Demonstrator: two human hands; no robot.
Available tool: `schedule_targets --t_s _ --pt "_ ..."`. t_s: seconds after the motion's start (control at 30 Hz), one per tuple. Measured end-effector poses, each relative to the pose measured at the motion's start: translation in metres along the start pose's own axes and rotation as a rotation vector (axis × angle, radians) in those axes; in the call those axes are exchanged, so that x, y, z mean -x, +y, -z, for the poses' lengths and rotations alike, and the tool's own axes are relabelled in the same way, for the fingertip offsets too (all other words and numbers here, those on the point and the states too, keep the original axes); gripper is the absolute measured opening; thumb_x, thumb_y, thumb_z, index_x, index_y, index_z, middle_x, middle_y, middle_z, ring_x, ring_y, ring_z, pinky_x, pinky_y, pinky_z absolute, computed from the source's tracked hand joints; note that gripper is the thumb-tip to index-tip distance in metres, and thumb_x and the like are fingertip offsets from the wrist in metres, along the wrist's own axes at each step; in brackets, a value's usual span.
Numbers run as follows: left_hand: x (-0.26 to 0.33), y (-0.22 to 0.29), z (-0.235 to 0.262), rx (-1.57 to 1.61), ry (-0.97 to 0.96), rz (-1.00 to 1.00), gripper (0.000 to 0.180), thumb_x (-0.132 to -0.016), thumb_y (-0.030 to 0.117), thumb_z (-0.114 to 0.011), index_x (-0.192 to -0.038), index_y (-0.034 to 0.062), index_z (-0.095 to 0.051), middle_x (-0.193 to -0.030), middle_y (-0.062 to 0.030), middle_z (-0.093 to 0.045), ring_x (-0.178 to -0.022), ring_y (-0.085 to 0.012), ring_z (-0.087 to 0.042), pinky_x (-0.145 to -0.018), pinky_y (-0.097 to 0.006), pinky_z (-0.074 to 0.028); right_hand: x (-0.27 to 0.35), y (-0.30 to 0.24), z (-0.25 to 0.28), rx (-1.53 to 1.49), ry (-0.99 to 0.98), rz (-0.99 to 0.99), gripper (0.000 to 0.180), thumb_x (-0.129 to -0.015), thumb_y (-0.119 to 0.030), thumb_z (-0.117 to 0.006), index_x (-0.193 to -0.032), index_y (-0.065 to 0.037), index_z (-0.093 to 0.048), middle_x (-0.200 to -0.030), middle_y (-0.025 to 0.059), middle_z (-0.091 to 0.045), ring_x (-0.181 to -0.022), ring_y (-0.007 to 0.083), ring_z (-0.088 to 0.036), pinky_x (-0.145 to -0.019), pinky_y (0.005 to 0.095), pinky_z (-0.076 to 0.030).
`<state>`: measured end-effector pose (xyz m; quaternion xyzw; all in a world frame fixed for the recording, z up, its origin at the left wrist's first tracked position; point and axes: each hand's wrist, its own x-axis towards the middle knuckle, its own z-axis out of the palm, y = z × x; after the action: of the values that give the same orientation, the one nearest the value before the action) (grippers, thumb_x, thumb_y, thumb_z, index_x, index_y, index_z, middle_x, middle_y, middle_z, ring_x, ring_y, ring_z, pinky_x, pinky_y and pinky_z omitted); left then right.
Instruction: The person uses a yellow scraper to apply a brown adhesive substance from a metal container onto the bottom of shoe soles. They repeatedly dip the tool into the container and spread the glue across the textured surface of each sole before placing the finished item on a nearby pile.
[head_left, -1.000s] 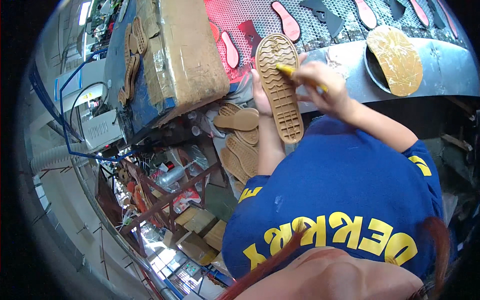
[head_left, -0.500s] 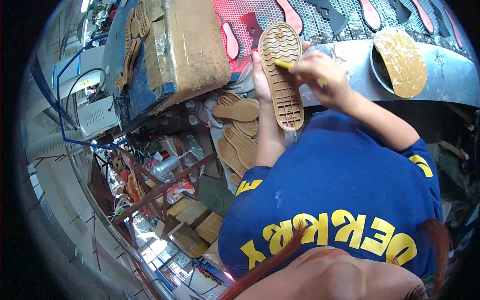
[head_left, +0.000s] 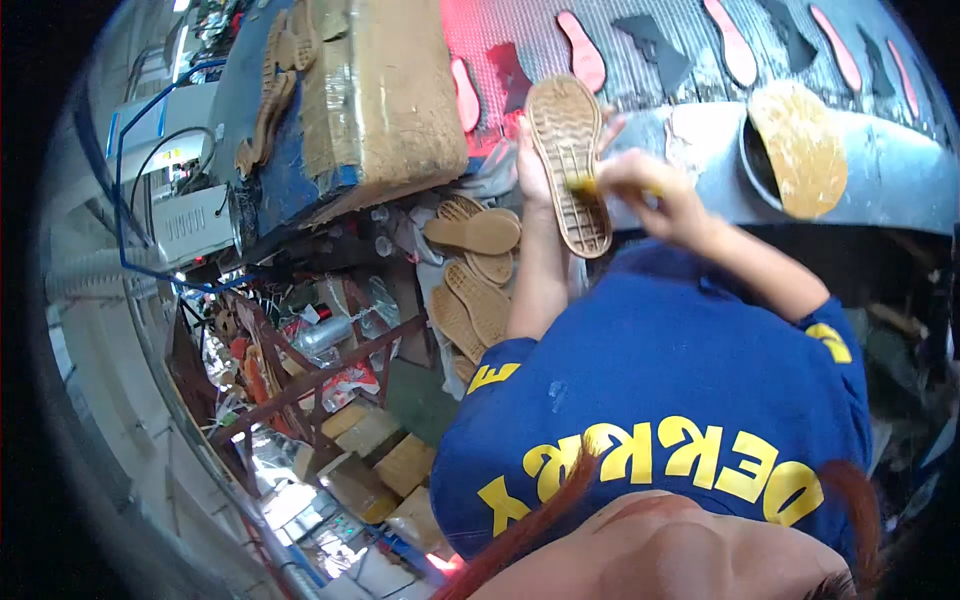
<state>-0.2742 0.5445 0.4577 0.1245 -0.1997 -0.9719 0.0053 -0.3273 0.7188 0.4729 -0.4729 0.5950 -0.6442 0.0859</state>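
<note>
A tan rubber shoe sole (head_left: 562,125) stands nearly upright in front of me, its ribbed and gridded face showing. My left hand (head_left: 532,165) holds it from behind, with the palm along its left edge and fingertips beyond its right edge. In my closed right hand (head_left: 660,198) is a slim yellow brush-like tool (head_left: 582,185), blurred by motion. Its tip is at the lower, gridded half of the sole. Several more tan soles (head_left: 478,300) lie in a pile below and left of my left forearm.
Ahead, pink insoles (head_left: 733,45) and black cut pieces (head_left: 655,55) lie on a metal mesh conveyor. A round bowl (head_left: 757,165) on the metal ledge is partly covered by a tan sole-shaped piece (head_left: 800,150). A taped cardboard box (head_left: 385,90) stands at the left, soles beside it.
The yellow tool has moved from the sole's upper, wavy part down to its gridded part. My right hand has come lower with it. The sole's top end sits slightly lower in view.
</note>
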Motion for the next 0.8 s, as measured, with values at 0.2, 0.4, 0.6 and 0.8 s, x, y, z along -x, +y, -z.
schedule_targets --t_s 0.2,0.4,0.6,0.8 --pt "-0.015 -0.005 0.113 0.269 0.082 -0.044 0.076 -0.089 0.065 -0.039 -0.138 0.0077 -0.041 -0.133 -0.0250 -0.048 -0.125 -0.0448 -0.044 -0.103 -0.070 -0.029 0.030 -0.011 0.037 -0.357 0.258 -0.461 0.014 -0.091 -0.002 -0.060 -0.104 0.001 -0.065 -0.099 0.0037 -0.064 -0.094 0.0129 -0.061 -0.086 0.0260 -0.047" --pt "-0.049 -0.006 0.090 0.164 0.433 -0.012 0.068 -0.092 0.051 -0.031 -0.128 -0.0041 -0.046 -0.125 -0.0306 -0.051 -0.112 -0.0455 -0.054 -0.094 -0.057 -0.046 0.065 0.004 0.103 -0.290 0.718 -0.467 0.013 -0.092 -0.005 -0.059 -0.104 -0.003 -0.064 -0.105 0.0047 -0.063 -0.101 0.0127 -0.056 -0.092 0.0261 -0.040" --pt "-0.195 0.130 0.025 -0.027 0.103 -0.453 0.065 -0.093 0.056 -0.037 -0.129 0.0032 -0.044 -0.123 -0.0207 -0.053 -0.110 -0.0357 -0.056 -0.095 -0.052 -0.045 0.073 -0.011 0.129 -0.320 0.759 -0.503 0.015 -0.094 -0.009 -0.059 -0.106 -0.002 -0.064 -0.105 0.0057 -0.063 -0.097 0.0134 -0.058 -0.087 0.0261 -0.046" --pt "-0.214 0.151 0.105 -0.376 0.582 -0.101 0.069 -0.093 0.039 -0.045 -0.149 0.0068 -0.021 -0.148 -0.0206 -0.034 -0.132 -0.0358 -0.038 -0.109 -0.054 -0.030 0.065 -0.012 0.150 -0.230 0.771 -0.395 0.018 -0.094 -0.006 -0.057 -0.110 0.000 -0.062 -0.112 0.0084 -0.061 -0.103 0.0169 -0.059 -0.089 0.0303 -0.050"
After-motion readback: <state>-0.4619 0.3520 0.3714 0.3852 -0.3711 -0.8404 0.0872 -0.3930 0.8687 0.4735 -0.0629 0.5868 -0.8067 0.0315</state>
